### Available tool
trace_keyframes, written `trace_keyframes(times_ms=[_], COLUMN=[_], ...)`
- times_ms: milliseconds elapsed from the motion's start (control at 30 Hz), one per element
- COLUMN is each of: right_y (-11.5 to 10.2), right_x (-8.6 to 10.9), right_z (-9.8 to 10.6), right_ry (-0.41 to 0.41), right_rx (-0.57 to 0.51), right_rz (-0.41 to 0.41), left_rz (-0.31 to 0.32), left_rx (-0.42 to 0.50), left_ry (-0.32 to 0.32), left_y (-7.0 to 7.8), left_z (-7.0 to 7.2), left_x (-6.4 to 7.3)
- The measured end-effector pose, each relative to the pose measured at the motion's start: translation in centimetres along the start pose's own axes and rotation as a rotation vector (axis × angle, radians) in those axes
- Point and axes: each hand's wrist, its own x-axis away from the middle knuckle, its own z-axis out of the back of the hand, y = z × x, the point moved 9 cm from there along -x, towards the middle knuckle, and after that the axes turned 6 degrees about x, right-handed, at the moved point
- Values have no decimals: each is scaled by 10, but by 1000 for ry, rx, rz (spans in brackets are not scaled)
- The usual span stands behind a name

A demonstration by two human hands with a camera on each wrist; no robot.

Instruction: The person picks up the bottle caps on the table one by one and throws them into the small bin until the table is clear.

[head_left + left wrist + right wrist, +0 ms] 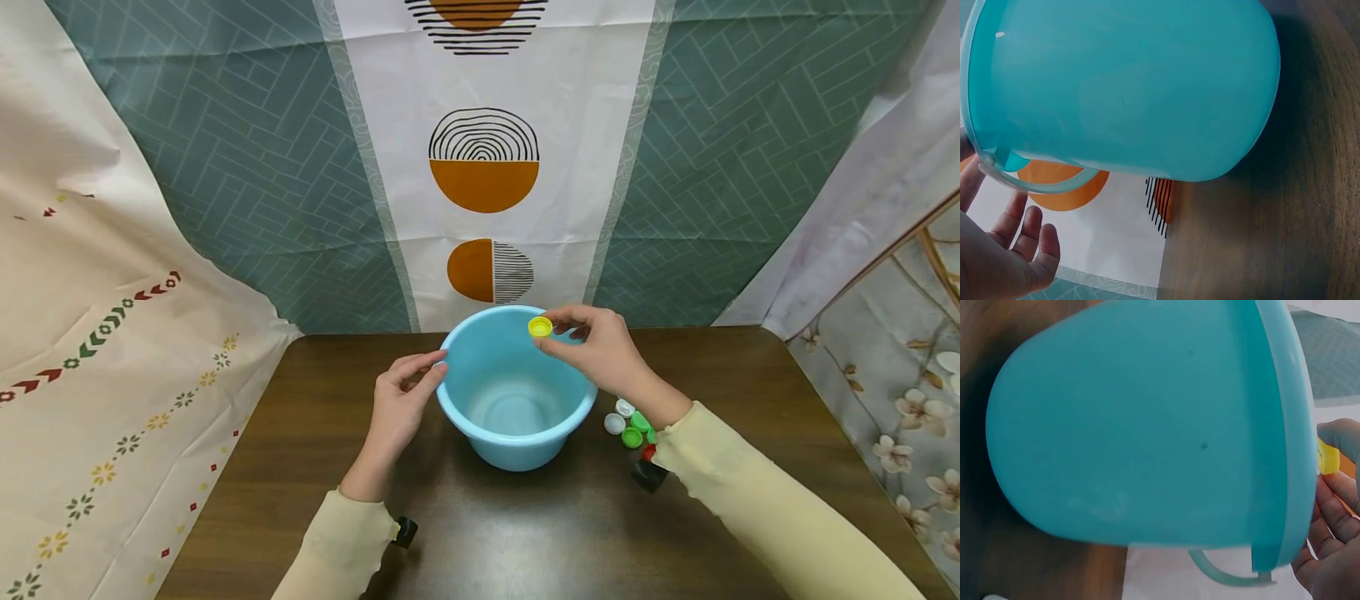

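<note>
A light blue plastic bucket (517, 454) stands upright on the brown table, and its inside looks empty. My left hand (397, 400) pinches the bucket's left rim between thumb and fingers. Beside that hand, the left wrist view shows the bucket's pale handle (1054, 185) hanging at the far side. Over the bucket's right rear part, my right hand (600, 346) holds a yellow bottle cap (540, 327) between thumb and fingers, hollow side facing up. In the right wrist view the yellow cap (1329, 457) appears just past the rim.
Right of the bucket lie several loose caps: white (615, 423), green (632, 437) and red (649, 452), partly hidden by the right forearm. A patterned cloth (487, 75) hangs behind the table (330, 367), with more cloth at both sides.
</note>
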Motion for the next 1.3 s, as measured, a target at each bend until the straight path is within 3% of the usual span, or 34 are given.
trace_keyframes(times_ms=[500, 1300], right_y=[-7, -23], right_x=[-3, -5], right_z=[-19, -32], right_ry=[-33, -89], right_rx=[-33, 48], right_rz=[64, 80], left_rz=[6, 1], left_rx=[13, 13], left_ry=[-1, -6], left_y=[0, 1], left_z=[0, -1], left_x=[-1, 0])
